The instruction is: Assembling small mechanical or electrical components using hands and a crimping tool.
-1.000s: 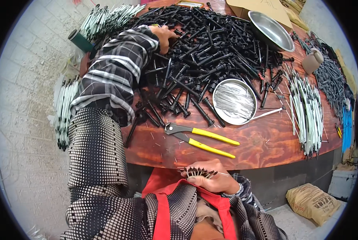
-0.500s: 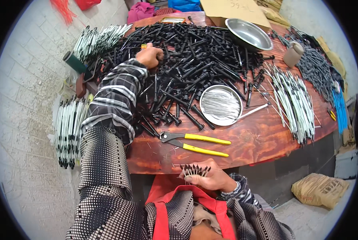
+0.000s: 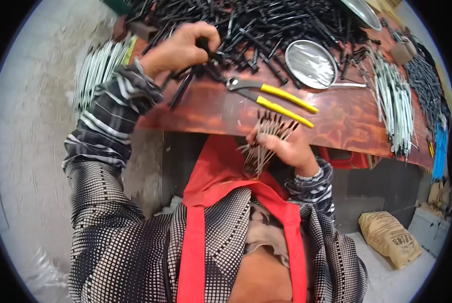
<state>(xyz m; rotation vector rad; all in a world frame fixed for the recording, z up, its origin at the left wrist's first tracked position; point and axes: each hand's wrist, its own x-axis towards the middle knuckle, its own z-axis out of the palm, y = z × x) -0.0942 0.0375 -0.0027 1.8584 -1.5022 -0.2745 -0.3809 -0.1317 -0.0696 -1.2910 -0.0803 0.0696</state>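
Note:
My right hand (image 3: pixel 289 146) is closed round a bundle of thin whitish rods with black tips (image 3: pixel 267 139). It holds them in front of the table edge, tips pointing up and the lower ends fanning out. My left hand (image 3: pixel 185 48) is closed, with a black plastic rod-like part (image 3: pixel 204 44) showing at its curled fingers. That hand is over the near left side of a heap of black plastic parts (image 3: pixel 241 25). Between my hands lie pliers with yellow handles (image 3: pixel 271 101), their jaws apart.
A round metal dish of fine silvery pins (image 3: pixel 311 64) sits right of the pliers. White rods with black ends lie in bundles at right (image 3: pixel 393 101) and left (image 3: pixel 98 70). Grey parts (image 3: pixel 428 73) are piled at far right. A sack (image 3: pixel 390 238) lies on the floor.
My left hand has come back from the far part of the heap toward me. My right hand has risen, showing more of the rods. The view has tilted down.

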